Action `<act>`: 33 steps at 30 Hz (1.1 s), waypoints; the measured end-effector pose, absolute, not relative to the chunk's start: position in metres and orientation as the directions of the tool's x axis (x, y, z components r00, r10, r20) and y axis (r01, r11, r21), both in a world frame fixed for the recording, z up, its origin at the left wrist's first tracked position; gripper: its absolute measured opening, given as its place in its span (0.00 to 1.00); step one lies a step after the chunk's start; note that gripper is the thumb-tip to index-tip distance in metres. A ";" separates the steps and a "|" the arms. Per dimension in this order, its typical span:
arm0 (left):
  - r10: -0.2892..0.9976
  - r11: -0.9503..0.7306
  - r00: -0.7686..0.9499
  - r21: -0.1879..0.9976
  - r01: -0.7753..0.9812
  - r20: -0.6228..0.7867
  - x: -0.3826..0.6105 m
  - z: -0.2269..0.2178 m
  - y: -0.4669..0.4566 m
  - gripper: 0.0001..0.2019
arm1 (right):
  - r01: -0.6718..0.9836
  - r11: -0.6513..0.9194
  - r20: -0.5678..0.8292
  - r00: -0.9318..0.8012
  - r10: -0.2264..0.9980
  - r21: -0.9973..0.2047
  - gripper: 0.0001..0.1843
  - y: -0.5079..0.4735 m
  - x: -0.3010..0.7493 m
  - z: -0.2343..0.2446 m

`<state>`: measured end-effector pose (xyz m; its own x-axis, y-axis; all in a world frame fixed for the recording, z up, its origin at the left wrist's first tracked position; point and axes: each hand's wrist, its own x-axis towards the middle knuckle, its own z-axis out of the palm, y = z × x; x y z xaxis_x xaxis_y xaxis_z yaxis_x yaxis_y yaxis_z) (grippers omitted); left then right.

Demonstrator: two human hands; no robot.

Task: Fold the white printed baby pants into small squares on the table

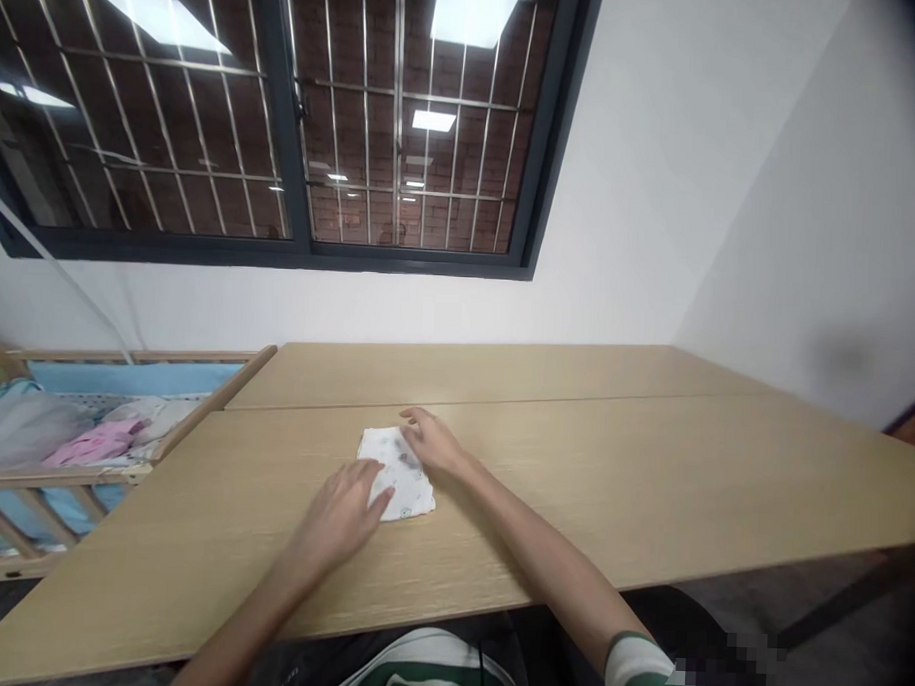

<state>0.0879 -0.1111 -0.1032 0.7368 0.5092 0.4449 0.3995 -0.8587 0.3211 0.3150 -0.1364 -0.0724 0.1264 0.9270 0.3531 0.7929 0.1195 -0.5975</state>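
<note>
A white cloth [400, 478] with small dark printed figures lies folded into a rough square on the wooden table. My left hand [345, 511] is at its near left edge, thumb and fingers apart, the fingertips over the cloth. At the far right corner is my right hand [430, 440], its fingers stretched and slightly bent, partly over the cloth's edge. Neither hand grips the cloth. Whether the fingertips press on it or hover just above it, I cannot tell.
The light wooden table [648, 470] has a seam along its length. To the left stands a wooden crib [165, 438] with blue lining, a pink cloth [101, 441] and a translucent plastic bag [26, 428] inside. A barred window [303, 253] is in the white wall behind.
</note>
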 end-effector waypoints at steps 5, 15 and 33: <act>0.467 -0.856 0.728 0.052 0.514 0.502 0.083 -0.144 -0.179 0.27 | 0.766 0.464 0.280 -0.373 0.884 -0.445 0.29 -0.167 0.263 -0.062; 0.460 -0.847 0.711 0.024 0.530 0.532 0.086 -0.155 -0.185 0.25 | 0.825 0.375 -0.019 -0.421 0.907 -0.423 0.29 -0.153 0.266 -0.097; 0.422 -0.901 0.790 0.109 0.420 0.445 0.071 -0.156 -0.144 0.19 | 0.916 0.314 0.185 -0.273 0.944 -0.249 0.32 -0.121 0.302 -0.101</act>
